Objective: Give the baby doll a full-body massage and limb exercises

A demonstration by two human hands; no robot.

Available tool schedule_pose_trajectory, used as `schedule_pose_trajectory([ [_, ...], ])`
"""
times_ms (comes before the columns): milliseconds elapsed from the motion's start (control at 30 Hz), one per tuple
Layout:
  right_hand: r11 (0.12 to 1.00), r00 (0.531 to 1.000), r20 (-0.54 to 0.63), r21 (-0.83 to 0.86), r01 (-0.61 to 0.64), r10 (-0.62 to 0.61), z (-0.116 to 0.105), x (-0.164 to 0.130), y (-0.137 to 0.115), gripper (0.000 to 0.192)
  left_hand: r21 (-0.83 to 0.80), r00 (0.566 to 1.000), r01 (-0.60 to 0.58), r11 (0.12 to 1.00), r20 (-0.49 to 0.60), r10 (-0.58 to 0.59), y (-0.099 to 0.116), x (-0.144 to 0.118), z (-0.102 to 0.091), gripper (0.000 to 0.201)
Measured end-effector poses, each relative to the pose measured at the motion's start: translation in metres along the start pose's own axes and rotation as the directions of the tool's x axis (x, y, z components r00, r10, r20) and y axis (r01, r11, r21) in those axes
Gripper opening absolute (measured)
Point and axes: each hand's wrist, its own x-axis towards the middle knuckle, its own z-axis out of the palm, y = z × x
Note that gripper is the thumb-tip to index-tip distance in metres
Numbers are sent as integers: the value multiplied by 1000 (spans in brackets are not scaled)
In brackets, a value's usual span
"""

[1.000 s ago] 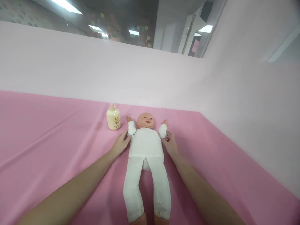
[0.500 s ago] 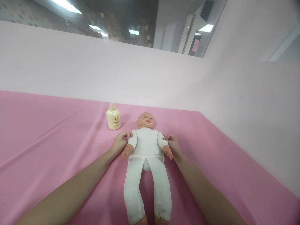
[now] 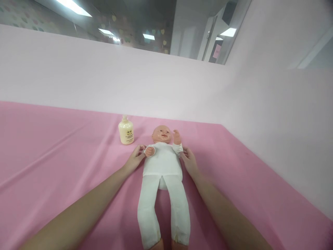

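Currently: doll (image 3: 161,163) supine on pink worktop (image 3: 52,146), left hand (image 3: 135,158) and right hand (image 3: 189,161) pinched on its upper arms (sleeves raised). Risk: careless left elbow sweep tipping nearby lotion bottle (image 3: 126,130).

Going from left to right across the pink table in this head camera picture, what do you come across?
Cream lotion bottle → left hand → baby doll → right hand → pale wall edging the pink table.
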Motion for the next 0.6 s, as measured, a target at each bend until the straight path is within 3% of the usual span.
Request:
schedule_pose_trajectory([
  [167, 995, 997, -70, -99, 29, -36, 1, -1, -1, 46, 172, 998, -3, 985, -54, 12, -8, 3, -2, 27],
  [367, 995, 999, -43, -94, 29, -33, 0, 0, 2, 51, 276, 990, -73, 958, -97, 103, -14, 6, -4, 21],
  [500, 991, 994, -59, -100, 84, -90, 0, 0, 4, 56, 351, 971, -177, 919, -91, 222, -11, 4, -5, 31],
  [600, 990, 991, -80, -101, 96, -104, 1, 0, 6, 59, 359, 974, -177, 916, -72, 216, -10, 3, -5, 38],
])
